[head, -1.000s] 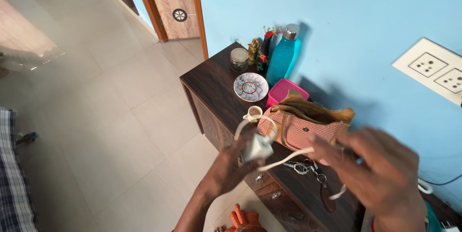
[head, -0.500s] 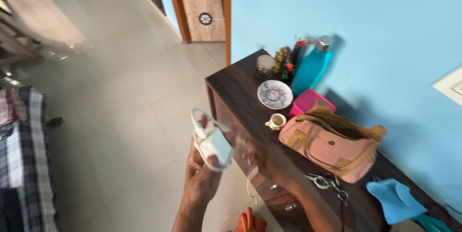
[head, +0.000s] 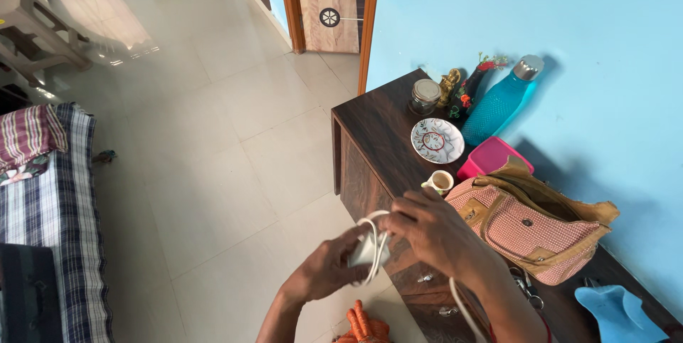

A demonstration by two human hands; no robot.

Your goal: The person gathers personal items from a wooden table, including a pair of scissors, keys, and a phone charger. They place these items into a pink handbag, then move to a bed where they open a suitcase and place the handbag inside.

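My left hand grips a small white charger block from below. Its white cable loops over the block. My right hand reaches across from the right and pinches that cable against the block; the loose end of the cable trails down past my right forearm. Both hands are in front of the dark wooden cabinet, near its front edge. A pink woven handbag with tan trim lies just right of my right hand.
On the cabinet stand a small cup, a patterned saucer, a glass jar, a teal bottle, a pink box, keys and a blue cloth. A checked bed lies left. An orange toy sits below.
The view swung left and down. My right hand came in onto the charger and the cable is now wound closer around the block. The hands sit lower in view.
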